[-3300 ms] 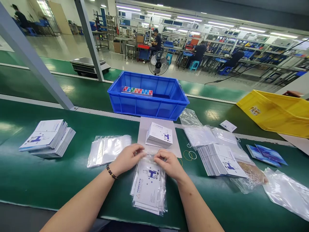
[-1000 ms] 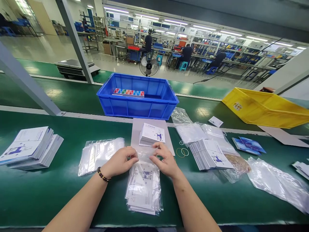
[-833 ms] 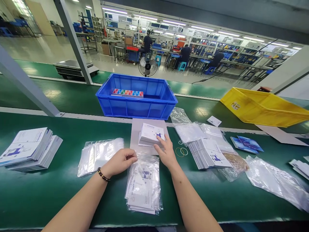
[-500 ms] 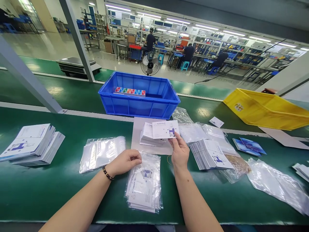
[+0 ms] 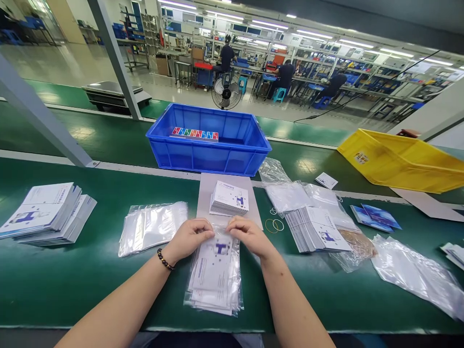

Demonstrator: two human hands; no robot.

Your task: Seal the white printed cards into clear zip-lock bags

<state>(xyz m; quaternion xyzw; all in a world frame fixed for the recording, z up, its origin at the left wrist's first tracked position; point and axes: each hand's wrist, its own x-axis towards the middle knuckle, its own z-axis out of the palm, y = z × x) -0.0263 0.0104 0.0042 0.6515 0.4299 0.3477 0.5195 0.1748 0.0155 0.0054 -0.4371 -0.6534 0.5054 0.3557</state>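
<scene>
A small pile of clear plastic bags with white printed booklets inside (image 5: 213, 278) lies in front of me. My left hand (image 5: 190, 236) is closed in a pinch at the top left of the uppermost bag. At its top right corner, my right hand (image 5: 250, 236) pinches the same bag's edge. A purple figure on the booklet shows through the plastic. Just beyond my hands, a stack of booklets (image 5: 230, 197) rests on a grey-white board (image 5: 203, 205). Flat clear bags (image 5: 154, 227) lie left of my left hand.
Booklet stacks stand at far left (image 5: 47, 210) and right (image 5: 317, 229). Behind the board sits a blue bin (image 5: 210, 159); a yellow bin (image 5: 402, 162) is at back right. Rubber bands (image 5: 274, 225), plastic packs (image 5: 290, 195) and blue cards (image 5: 375, 217) lie to the right.
My right hand has let go of a booklet, now on top of the middle stack, and come down left to the bag. The left hand has shifted slightly and pinches the bag's top.
</scene>
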